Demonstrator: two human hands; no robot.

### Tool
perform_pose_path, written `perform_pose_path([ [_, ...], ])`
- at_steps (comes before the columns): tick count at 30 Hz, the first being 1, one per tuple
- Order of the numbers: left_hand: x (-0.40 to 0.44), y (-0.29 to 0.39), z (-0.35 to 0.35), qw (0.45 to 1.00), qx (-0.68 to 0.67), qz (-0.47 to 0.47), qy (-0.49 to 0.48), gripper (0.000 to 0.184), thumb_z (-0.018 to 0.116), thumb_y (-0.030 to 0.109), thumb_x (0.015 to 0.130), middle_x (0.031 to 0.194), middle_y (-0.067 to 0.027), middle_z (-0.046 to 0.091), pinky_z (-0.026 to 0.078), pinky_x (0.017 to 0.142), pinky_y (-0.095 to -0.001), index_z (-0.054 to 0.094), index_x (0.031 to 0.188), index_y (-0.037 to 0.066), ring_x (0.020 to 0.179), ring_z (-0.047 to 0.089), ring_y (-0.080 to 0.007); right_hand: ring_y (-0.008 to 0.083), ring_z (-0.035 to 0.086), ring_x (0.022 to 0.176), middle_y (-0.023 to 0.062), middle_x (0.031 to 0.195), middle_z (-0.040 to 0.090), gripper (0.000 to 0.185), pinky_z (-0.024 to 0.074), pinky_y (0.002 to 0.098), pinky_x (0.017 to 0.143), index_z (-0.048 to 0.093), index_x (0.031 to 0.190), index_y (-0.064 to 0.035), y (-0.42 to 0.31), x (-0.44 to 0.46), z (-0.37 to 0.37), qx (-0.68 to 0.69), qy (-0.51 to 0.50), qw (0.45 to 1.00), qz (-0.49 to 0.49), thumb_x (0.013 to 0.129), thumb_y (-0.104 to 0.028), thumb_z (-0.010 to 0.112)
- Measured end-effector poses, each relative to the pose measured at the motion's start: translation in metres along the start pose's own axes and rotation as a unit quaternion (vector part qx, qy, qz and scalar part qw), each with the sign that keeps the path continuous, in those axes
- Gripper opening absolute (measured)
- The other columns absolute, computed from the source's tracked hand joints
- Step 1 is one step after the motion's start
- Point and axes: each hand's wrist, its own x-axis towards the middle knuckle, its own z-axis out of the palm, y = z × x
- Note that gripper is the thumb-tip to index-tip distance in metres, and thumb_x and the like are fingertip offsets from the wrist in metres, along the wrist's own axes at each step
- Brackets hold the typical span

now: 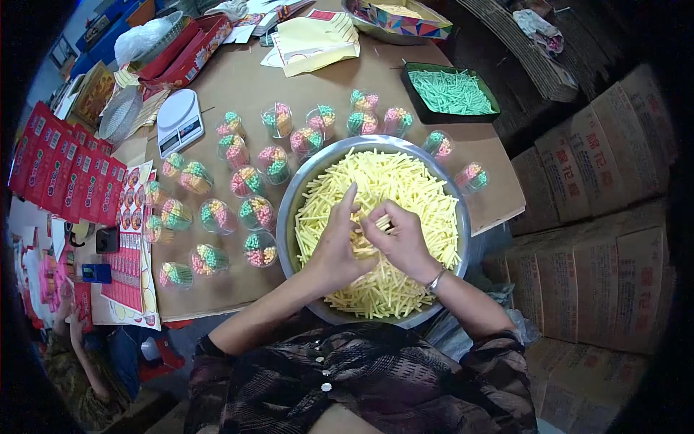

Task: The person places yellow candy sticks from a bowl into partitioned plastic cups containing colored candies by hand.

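Note:
A large metal bowl (pixel 463 220) heaped with short pale-yellow sticks (pixel 376 173) stands at the table's front edge. Over the heap, my left hand (pixel 340 242) is curved with thumb and fingers apart; a few sticks show near its palm, and how they are held is unclear. My right hand (pixel 401 239), wearing a bangle, has its fingers curled together, pinching some yellow sticks beside the left hand. Left of and behind the bowl stand several clear cups (pixel 256 213) of pink, green and yellow sticks.
A black tray (pixel 452 116) of green sticks lies at the back right. A white scale (pixel 178 119) and red packaging (pixel 65 166) are at the left. Cartons (pixel 578 275) are stacked on the right. Another person's arm (pixel 90 362) shows at the lower left.

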Motion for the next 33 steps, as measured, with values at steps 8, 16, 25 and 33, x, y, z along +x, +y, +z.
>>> perform_pose_path([
  [8,-0.011,0.018,0.019,0.968,0.062,0.221,0.099,0.079,0.069,0.014,0.080,0.124,-0.0238,0.047,0.045,0.094,-0.0376,0.024,0.142,-0.004,0.108,0.052,-0.0319,0.0066,0.049,0.063,0.0009,0.073,0.059,0.008,0.0424,0.0213,0.061,0.058,0.086,-0.0036,-0.025,-0.004,-0.008,0.186,0.133,0.973,0.039,0.087,-0.011,0.061],
  [16,-0.002,0.017,0.020,0.982,-0.007,0.176,0.070,0.068,0.059,0.010,0.089,0.104,-0.0210,0.060,0.048,0.075,-0.0352,0.021,0.144,-0.004,0.087,0.061,-0.0264,0.0069,0.050,0.072,0.0031,0.085,0.060,0.010,0.0420,0.0205,0.065,0.059,0.088,-0.0028,-0.023,-0.001,-0.009,0.200,0.208,0.957,0.022,0.089,-0.013,0.060],
  [25,0.003,0.018,0.001,0.990,0.090,0.095,-0.058,0.068,0.057,0.014,0.092,0.080,-0.0141,0.060,0.043,0.050,-0.0326,0.017,0.146,0.000,0.058,0.055,-0.0202,0.0062,0.048,0.072,0.0021,0.083,0.057,0.012,0.0384,0.0188,0.069,0.059,0.090,-0.0031,-0.012,-0.006,-0.007,0.242,0.125,0.962,-0.006,0.093,-0.014,0.055],
  [33,-0.003,0.019,0.009,0.996,-0.050,0.066,0.006,0.057,0.052,0.012,0.094,0.085,-0.0167,0.059,0.044,0.057,-0.0328,0.025,0.143,0.000,0.066,0.057,-0.0224,0.0077,0.049,0.072,0.0023,0.081,0.060,0.018,0.0416,0.0222,0.068,0.060,0.088,-0.0014,-0.014,-0.004,-0.011,0.216,0.143,0.965,0.028,0.093,-0.018,0.058],
])
